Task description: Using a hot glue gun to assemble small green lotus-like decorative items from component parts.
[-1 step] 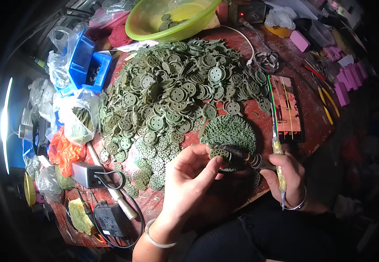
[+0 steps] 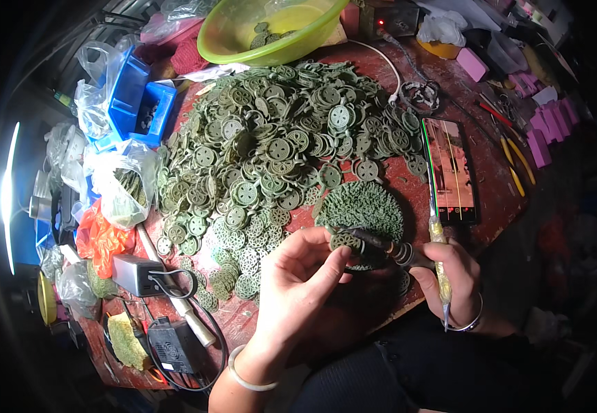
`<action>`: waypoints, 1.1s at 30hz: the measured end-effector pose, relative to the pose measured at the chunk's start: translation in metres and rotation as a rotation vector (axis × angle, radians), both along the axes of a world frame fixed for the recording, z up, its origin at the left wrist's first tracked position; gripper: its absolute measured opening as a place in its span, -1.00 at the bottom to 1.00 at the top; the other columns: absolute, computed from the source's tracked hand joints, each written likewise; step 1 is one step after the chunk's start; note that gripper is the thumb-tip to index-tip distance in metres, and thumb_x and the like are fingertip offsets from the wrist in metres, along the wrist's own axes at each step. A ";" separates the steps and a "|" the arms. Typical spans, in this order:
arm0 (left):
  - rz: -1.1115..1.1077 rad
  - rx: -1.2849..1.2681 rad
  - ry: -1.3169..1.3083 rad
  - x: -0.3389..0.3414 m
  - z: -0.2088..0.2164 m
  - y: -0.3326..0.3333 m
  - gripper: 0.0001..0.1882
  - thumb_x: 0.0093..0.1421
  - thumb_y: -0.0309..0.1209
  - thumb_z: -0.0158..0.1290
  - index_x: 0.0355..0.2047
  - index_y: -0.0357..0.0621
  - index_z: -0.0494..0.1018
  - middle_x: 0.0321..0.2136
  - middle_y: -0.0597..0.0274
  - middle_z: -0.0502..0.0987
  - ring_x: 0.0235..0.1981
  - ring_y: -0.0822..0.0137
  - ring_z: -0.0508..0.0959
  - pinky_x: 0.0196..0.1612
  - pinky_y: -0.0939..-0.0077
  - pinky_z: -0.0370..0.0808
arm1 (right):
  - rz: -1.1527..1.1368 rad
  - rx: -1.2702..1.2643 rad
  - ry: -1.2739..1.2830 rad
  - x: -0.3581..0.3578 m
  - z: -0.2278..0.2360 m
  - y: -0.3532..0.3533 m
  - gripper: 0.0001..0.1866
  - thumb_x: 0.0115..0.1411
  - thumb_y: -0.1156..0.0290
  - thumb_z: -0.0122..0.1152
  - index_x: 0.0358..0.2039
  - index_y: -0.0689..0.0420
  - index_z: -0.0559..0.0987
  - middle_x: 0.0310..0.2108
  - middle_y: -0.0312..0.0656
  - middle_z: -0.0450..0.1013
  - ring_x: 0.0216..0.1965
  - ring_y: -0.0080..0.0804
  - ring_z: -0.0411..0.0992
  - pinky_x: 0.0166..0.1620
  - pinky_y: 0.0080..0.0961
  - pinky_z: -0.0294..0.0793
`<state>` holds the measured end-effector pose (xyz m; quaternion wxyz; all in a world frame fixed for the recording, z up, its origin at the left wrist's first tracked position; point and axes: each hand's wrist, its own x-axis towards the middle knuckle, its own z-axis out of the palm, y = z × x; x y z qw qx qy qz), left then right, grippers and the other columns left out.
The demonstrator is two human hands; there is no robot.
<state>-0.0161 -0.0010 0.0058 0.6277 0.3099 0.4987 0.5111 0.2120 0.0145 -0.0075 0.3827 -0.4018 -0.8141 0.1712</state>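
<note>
Between the thumb and fingers of my left hand (image 2: 298, 272) is a small dark green openwork disc (image 2: 344, 241). My right hand (image 2: 458, 275) grips a soldering-iron-like tool (image 2: 400, 252) with a ringed metal collar; its dark tip reaches to the disc. A slim pointed tool (image 2: 442, 272) with a yellow wrapped handle also sits between the right fingers. Just beyond both hands lies a round green bristly-textured pad (image 2: 367, 210). A large heap of green openwork discs (image 2: 264, 138), many with small loops, spreads over the red table (image 2: 408, 182).
At the back stands a yellow-green basin (image 2: 278, 55) holding a few discs. A phone (image 2: 453, 172) lies right of the pad, with yellow-handled pliers (image 2: 512, 165) beyond. Blue bins (image 2: 136, 103), plastic bags (image 2: 123, 196), a grey box (image 2: 136, 274) and a black adapter (image 2: 174, 344) crowd the left.
</note>
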 end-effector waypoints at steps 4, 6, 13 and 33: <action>0.042 0.015 0.005 0.003 0.003 0.001 -0.88 0.21 -0.63 0.10 -0.23 -0.32 0.47 -0.33 0.17 0.59 -0.35 0.46 0.57 -0.34 0.62 0.56 | -0.001 0.006 -0.002 0.000 0.001 0.000 -0.68 0.05 0.50 0.39 -0.22 0.27 0.47 -0.47 -0.03 0.43 -0.50 -0.11 0.45 -0.44 -0.33 0.43; 0.044 0.021 0.008 0.004 0.003 0.001 -0.88 0.21 -0.63 0.11 -0.23 -0.33 0.47 -0.33 0.17 0.59 -0.35 0.46 0.57 -0.34 0.62 0.55 | 0.004 0.004 -0.002 0.000 0.001 0.000 -0.68 0.06 0.49 0.39 -0.22 0.27 0.47 -0.46 -0.03 0.44 -0.50 -0.11 0.45 -0.45 -0.34 0.43; 0.034 0.020 0.021 0.003 0.004 0.001 -0.87 0.21 -0.63 0.11 -0.22 -0.34 0.47 -0.32 0.18 0.59 -0.36 0.47 0.57 -0.34 0.63 0.55 | 0.001 0.027 -0.004 0.000 -0.001 0.000 -0.69 0.06 0.48 0.38 -0.22 0.28 0.47 -0.46 -0.03 0.44 -0.50 -0.11 0.45 -0.44 -0.33 0.43; -0.022 0.061 -0.325 -0.010 -0.005 0.001 -0.69 0.20 -0.67 -0.10 -0.04 -0.31 0.39 -0.18 0.07 0.56 -0.13 0.19 0.62 -0.16 0.37 0.59 | -0.157 -0.163 0.192 -0.002 0.000 -0.001 -0.70 0.09 0.47 0.38 -0.24 0.28 0.48 -0.37 -0.11 0.50 -0.41 -0.34 0.48 -0.29 -0.49 0.44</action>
